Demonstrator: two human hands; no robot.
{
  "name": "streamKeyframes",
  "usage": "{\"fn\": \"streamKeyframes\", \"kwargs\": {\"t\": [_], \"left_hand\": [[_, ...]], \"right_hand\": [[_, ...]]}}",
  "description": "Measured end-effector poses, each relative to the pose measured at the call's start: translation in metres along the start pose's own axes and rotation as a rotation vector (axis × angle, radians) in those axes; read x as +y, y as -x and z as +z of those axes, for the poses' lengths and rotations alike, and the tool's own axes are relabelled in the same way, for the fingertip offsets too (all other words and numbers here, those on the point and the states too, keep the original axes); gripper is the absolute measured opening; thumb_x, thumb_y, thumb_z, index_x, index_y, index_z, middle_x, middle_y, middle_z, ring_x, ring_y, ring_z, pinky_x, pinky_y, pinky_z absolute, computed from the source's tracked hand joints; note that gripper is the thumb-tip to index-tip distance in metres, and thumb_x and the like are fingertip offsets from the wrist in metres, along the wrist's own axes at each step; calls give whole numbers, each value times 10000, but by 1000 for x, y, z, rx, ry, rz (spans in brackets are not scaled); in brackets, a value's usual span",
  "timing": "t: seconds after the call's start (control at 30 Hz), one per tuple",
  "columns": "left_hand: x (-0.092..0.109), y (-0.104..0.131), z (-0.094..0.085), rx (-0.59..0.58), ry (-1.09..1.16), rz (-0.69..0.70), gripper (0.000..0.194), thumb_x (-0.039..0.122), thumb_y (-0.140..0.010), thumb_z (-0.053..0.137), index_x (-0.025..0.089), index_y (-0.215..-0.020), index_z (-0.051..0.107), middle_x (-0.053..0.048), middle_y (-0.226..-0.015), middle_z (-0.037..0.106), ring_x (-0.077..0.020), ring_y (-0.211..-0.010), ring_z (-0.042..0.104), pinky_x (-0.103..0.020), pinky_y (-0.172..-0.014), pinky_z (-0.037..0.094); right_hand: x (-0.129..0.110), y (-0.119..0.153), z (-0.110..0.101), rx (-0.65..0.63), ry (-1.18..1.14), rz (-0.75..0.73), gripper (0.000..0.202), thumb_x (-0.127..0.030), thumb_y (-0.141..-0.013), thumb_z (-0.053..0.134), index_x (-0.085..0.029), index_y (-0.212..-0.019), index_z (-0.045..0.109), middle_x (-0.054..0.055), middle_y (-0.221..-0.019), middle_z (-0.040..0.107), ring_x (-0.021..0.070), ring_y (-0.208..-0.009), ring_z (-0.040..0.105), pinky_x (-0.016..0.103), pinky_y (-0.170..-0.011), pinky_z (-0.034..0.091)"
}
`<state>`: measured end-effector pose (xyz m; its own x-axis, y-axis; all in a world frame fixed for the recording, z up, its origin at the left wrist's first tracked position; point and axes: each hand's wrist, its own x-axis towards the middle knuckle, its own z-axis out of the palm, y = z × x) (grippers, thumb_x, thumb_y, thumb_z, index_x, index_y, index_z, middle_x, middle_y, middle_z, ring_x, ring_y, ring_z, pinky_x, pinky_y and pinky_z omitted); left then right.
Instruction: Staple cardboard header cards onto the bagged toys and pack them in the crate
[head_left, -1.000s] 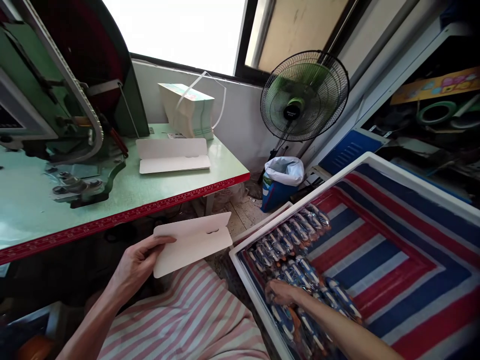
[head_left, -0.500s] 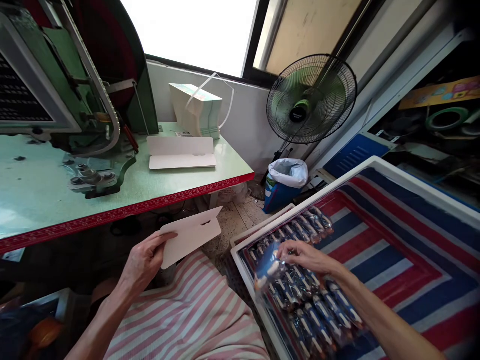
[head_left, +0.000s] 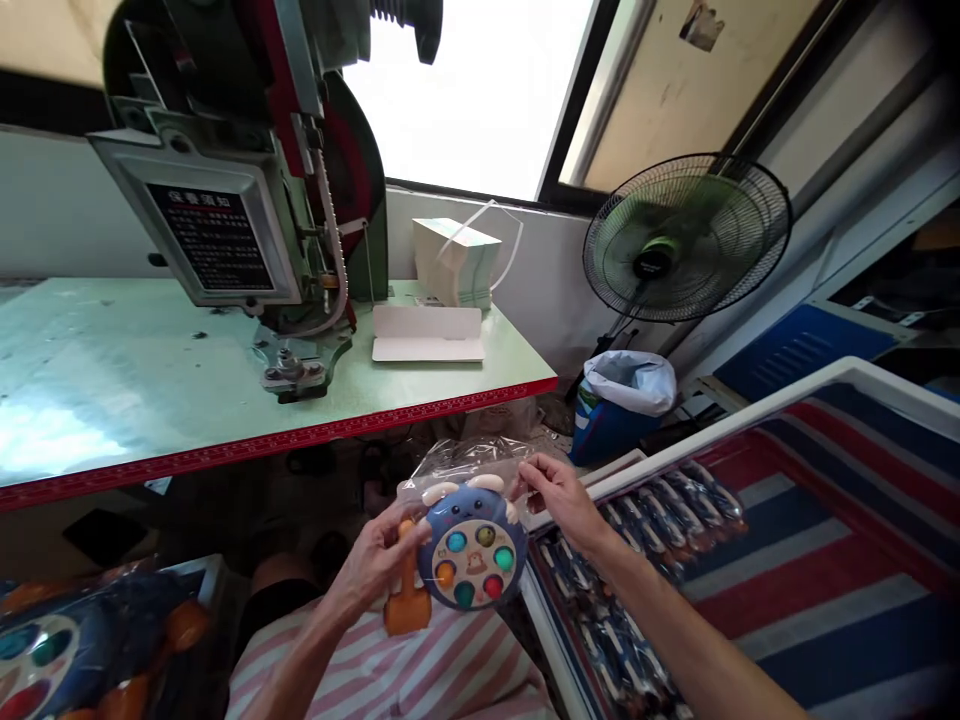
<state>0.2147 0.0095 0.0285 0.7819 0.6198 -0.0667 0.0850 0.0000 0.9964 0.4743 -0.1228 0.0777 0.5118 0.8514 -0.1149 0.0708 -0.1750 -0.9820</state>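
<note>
A blue round toy (head_left: 474,545) with coloured buttons and white ears lies in a clear plastic bag above the striped cloth on my lap. An orange hammer-shaped piece (head_left: 408,600) sits at its left in the same bag. My left hand (head_left: 386,550) grips the bag's left side, over the orange handle. At the upper right, the fingers of my right hand (head_left: 551,492) pinch the bag's edge. Part of a white card shows behind the bag. Another folded white card (head_left: 428,335) rests on the green table (head_left: 150,400).
A green machine (head_left: 289,200) stands on the table, with a card stack (head_left: 456,262) behind. At right, a white-rimmed tray (head_left: 780,385) holds rows of bagged items. A fan (head_left: 686,240) and lined bin (head_left: 622,400) stand beyond. More bagged toys (head_left: 82,650) lie lower left.
My right hand has left the tray and moved left to the bag. My left hand, earlier holding a folded white card, now grips the bagged toy. The view has turned left.
</note>
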Motion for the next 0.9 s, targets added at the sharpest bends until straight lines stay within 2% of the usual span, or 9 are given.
{"fn": "streamKeyframes", "kwargs": {"t": [0.1, 0.17, 0.3, 0.43, 0.53, 0.7, 0.8, 0.9], "left_hand": [[-18, 0, 4, 263, 24, -87, 543, 659, -925, 533, 183, -950, 792, -69, -899, 764, -267, -868, 700, -306, -750, 564], [-29, 2, 5, 341, 32, -92, 551, 668, -922, 531, 184, -969, 791, -66, -915, 770, -265, -888, 702, -301, -774, 559], [-34, 9, 7, 418, -9, -83, 549, 671, -911, 548, 189, -994, 796, -79, -1000, 772, -265, -925, 705, -306, -817, 553], [-36, 18, 9, 528, -2, -121, 583, 680, -925, 514, 175, -1006, 793, -87, -983, 772, -275, -934, 698, -317, -815, 547], [-47, 22, 11, 571, 70, -142, 585, 681, -918, 531, 169, -1004, 799, -93, -1022, 781, -286, -1005, 693, -317, -858, 538], [-60, 27, 2, 646, 142, -180, 620, 710, -875, 580, 144, -1012, 794, -110, -1012, 788, -299, -983, 711, -327, -823, 555], [-57, 30, -1, 698, 107, -185, 634, 718, -894, 544, 147, -1011, 793, -104, -991, 788, -287, -944, 719, -320, -794, 557], [-57, 36, 4, 701, 92, -191, 613, 708, -905, 536, 165, -1018, 798, -98, -1021, 789, -290, -987, 721, -316, -814, 563]], "right_hand": [[11, -7, 22, 75, 28, -84, 472, -645, -926, 580, -204, -768, 638, 24, -656, 711, 145, -524, 580, 241, -480, 432], [21, -10, 33, 143, 37, -128, 507, -665, -953, 522, -206, -777, 643, 14, -602, 682, 140, -486, 543, 246, -478, 423], [40, -13, 47, 234, 69, -167, 536, -661, -994, 440, -213, -767, 629, -9, -527, 606, 143, -468, 504, 256, -492, 399], [54, -10, 53, 323, 236, -201, 510, -624, -1010, 425, -222, -776, 636, -24, -535, 538, 163, -508, 524, 276, -545, 412], [63, -10, 57, 422, 330, -222, 503, -629, -993, 442, -223, -786, 654, -6, -592, 559, 183, -567, 540, 285, -570, 413], [74, -10, 71, 246, 188, -135, 495, -643, -989, 430, -231, -792, 621, -16, -579, 574, 182, -533, 552, 274, -531, 424], [82, -10, 79, 346, 285, -185, 524, -639, -994, 410, -226, -775, 646, 12, -595, 618, 196, -556, 572, 283, -550, 428], [101, -13, 81, 451, 472, -292, 543, -597, -1019, 362, -210, -821, 688, 85, -732, 721, 225, -643, 639, 296, -604, 441]]}}
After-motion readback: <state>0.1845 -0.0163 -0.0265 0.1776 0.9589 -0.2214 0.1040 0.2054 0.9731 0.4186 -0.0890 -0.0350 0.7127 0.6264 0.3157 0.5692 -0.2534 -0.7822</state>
